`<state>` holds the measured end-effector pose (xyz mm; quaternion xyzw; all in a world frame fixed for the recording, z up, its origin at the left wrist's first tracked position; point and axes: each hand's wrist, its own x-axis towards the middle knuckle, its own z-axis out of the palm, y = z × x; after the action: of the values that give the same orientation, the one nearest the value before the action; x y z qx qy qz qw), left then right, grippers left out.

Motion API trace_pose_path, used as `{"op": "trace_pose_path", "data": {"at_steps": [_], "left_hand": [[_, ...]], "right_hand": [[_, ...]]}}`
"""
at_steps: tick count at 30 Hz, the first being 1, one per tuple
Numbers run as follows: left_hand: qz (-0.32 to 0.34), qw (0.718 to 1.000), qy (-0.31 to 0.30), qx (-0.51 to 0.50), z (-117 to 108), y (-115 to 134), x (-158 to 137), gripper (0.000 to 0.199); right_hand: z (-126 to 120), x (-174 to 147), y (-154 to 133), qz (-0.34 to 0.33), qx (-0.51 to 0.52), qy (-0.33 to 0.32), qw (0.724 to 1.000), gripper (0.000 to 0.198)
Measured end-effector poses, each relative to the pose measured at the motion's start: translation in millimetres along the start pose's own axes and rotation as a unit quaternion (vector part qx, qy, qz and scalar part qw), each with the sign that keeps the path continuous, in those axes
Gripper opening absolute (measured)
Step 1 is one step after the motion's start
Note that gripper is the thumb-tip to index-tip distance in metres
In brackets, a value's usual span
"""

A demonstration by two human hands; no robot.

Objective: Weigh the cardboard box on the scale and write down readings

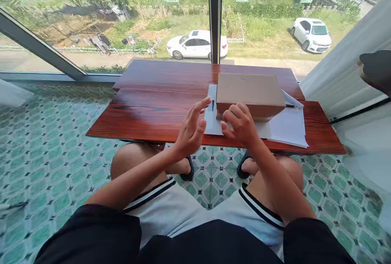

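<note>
My left hand [193,127] is raised over the front of the table, left of the box, with fingers stretched out and nothing in it. My right hand [240,125] hovers at the front face of a brown cardboard box [249,87]. Its fingers are curled in, the thumb stands a little apart, and I see nothing held. Whether that hand touches the box, I cannot tell. The closed box lies on white sheets [214,127] on the table's right half.
A dark red wooden table [146,111] spans the view before my knees. Right of the box lie a stack of printed papers [288,125] and a dark pen [290,105]. A window frame post [215,20] rises behind the table. White curtain [345,60] hangs at right.
</note>
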<state>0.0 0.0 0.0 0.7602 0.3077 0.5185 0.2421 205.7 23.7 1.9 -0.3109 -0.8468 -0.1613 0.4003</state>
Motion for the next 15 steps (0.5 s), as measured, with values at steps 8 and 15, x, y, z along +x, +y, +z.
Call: {"op": "trace_pose_path", "data": {"at_steps": [8, 15], "left_hand": [[0.081, 0.99, -0.079, 0.085, -10.1, 4.6, -21.2, 0.06], [0.252, 0.965, -0.05, 0.056, -14.9, -4.5, -22.3, 0.071]], "right_hand": [[25.7, -1.7, -17.0, -0.11, 0.126, -0.092, 0.982, 0.045], [22.3, 0.8, -39.2, -0.06, 0.201, -0.123, 0.97, 0.057]]}}
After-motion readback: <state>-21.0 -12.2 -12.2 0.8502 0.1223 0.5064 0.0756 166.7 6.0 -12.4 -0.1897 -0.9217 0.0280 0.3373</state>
